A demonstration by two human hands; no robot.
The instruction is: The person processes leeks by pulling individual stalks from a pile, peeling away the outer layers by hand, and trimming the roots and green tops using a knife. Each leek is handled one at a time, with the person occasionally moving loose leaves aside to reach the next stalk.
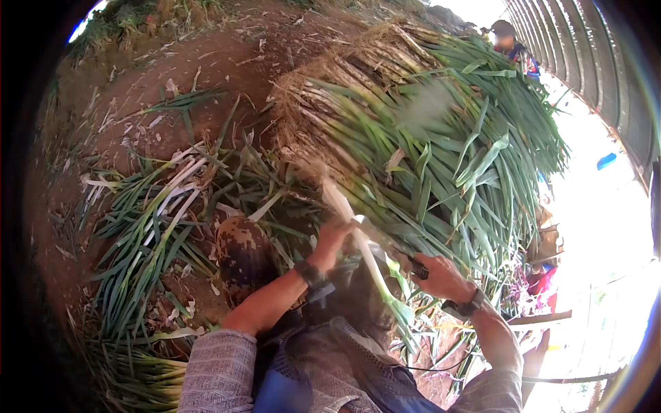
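Grip of left hand [330,237] closed round a pale leek stalk [363,251] above the lap; right hand [444,277] closed on a knife [415,267], blade near the left fingers. Could nick them should the stalk slip. No container seen: leek pile [441,138] ahead, trimmings [151,227] loose on soil.

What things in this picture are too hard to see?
Head view only:
1. The knife in the right hand: blade blurred, lost against the leek pile.
2. The left hand: fingers hidden, wrapped behind the leek stalk.
3. The far person: tiny, blurred.
4. Right edge: washed out by sunlight.
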